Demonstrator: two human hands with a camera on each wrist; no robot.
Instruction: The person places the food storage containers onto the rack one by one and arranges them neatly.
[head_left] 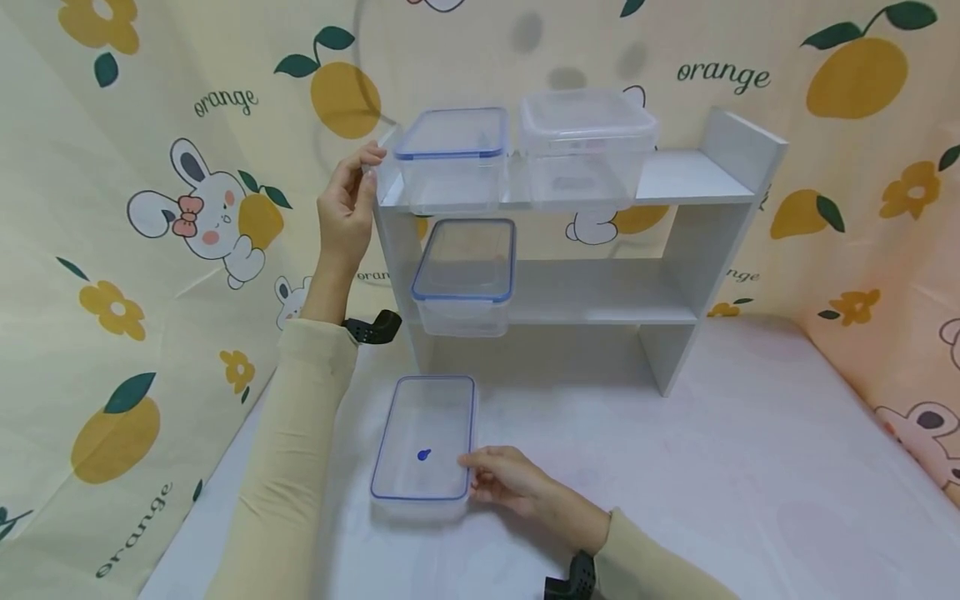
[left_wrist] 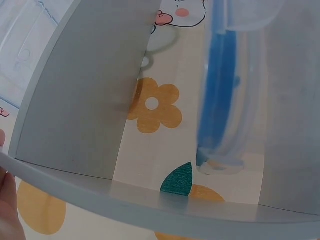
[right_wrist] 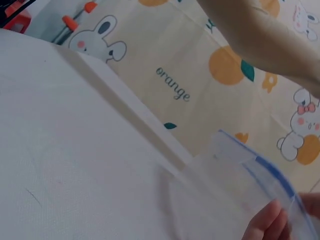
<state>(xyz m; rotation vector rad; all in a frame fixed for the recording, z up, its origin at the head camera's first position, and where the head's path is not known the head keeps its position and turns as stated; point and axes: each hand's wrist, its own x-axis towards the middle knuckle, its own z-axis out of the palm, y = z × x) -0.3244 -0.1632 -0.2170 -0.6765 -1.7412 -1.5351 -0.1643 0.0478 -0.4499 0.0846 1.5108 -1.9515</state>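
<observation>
My right hand (head_left: pixel 510 483) pinches the right rim of a clear food storage box (head_left: pixel 427 417) with a blue-edged lid. The box is low in front of the white shelf (head_left: pixel 592 292), and a small blue mark shows through it. In the right wrist view, fingertips (right_wrist: pixel 270 220) are at the blue rim of that storage box (right_wrist: pixel 235 175). Up at the shelf's left side panel, my left hand (head_left: pixel 348 200) grips the top edge with thumb and fingers. Only part of the left hand (left_wrist: pixel 7 200) shows in the left wrist view, beside the board.
On the top shelf stand a blue-edged storage box (head_left: pixel 453 171) and a larger clear-lidded box (head_left: pixel 588 150). Another blue-edged box (head_left: pixel 465 275) sits at the left of the middle shelf. White cloth (head_left: pixel 750 483) covers the table, with a printed backdrop (head_left: pixel 225 333) around it.
</observation>
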